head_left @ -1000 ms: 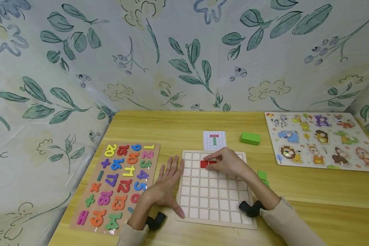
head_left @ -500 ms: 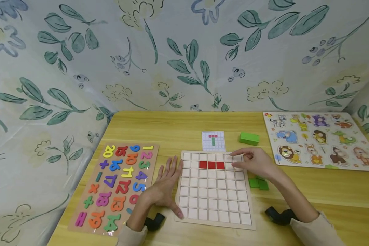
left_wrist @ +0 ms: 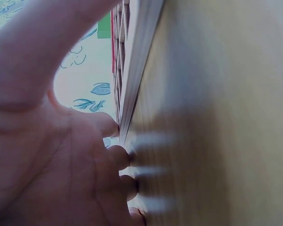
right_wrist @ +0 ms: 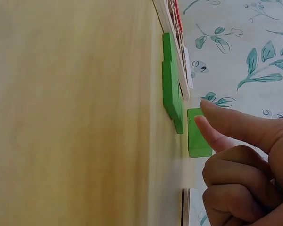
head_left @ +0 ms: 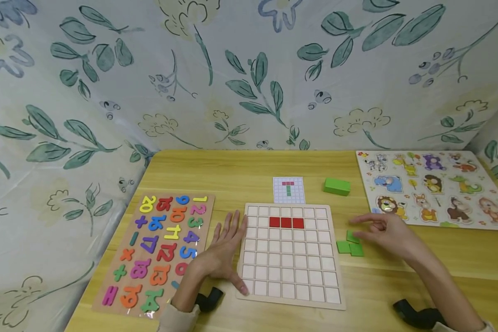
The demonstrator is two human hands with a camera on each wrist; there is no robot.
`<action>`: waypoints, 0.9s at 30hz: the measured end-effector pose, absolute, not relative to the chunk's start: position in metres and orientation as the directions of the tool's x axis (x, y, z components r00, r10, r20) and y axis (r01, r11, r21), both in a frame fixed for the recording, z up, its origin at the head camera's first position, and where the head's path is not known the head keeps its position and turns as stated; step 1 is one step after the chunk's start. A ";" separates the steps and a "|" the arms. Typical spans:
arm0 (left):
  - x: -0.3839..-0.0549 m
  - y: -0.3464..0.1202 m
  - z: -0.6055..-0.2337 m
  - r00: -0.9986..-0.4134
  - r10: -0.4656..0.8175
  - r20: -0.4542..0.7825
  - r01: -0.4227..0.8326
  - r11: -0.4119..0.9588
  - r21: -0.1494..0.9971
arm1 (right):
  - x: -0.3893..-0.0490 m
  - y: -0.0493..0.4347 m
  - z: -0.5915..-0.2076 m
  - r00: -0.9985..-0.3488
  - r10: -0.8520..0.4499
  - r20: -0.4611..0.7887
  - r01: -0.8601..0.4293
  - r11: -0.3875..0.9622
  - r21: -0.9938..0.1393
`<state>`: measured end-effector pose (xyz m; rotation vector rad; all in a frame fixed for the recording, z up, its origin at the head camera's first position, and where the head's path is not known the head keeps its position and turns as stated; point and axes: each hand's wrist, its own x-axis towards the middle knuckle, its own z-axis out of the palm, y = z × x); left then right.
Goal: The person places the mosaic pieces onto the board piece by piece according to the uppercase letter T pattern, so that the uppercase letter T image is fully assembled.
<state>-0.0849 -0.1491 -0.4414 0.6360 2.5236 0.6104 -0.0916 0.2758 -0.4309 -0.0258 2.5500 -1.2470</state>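
Observation:
A wooden grid board (head_left: 290, 302) lies on the table with three red square tiles (head_left: 286, 222) side by side in its second row. My left hand (head_left: 222, 256) rests at the board's left edge, fingers spread, the thumb touching the near left corner. Right of the board lie three green square tiles (head_left: 343, 247), close together. My right hand (head_left: 386, 235) hovers over the far one and partly hides it. In the right wrist view its thumb (right_wrist: 240, 125) and index finger stand apart with nothing between them, while the other fingers curl in.
Behind the board lies a small card (head_left: 288, 190) printed with a red and green T. A green block (head_left: 337, 186) sits to its right. A number board (head_left: 209, 203) lies left, and an animal puzzle (head_left: 448, 193) lies at the far right.
My right hand has let go of a red tile in the row and moved right, off the board, to the green tiles. The left hand has stayed in place.

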 end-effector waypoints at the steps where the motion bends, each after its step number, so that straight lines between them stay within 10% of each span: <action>1: -0.085 -0.149 -0.441 -0.785 0.528 -0.324 0.321 0.794 0.516 | -0.090 0.277 -0.432 -0.953 -0.153 -0.261 0.112 0.623 -0.774; 27: -0.084 -0.149 -0.441 -0.787 0.525 -0.325 0.319 0.796 0.514 | -0.091 0.278 -0.437 -0.938 -0.114 -0.326 0.177 0.651 -0.738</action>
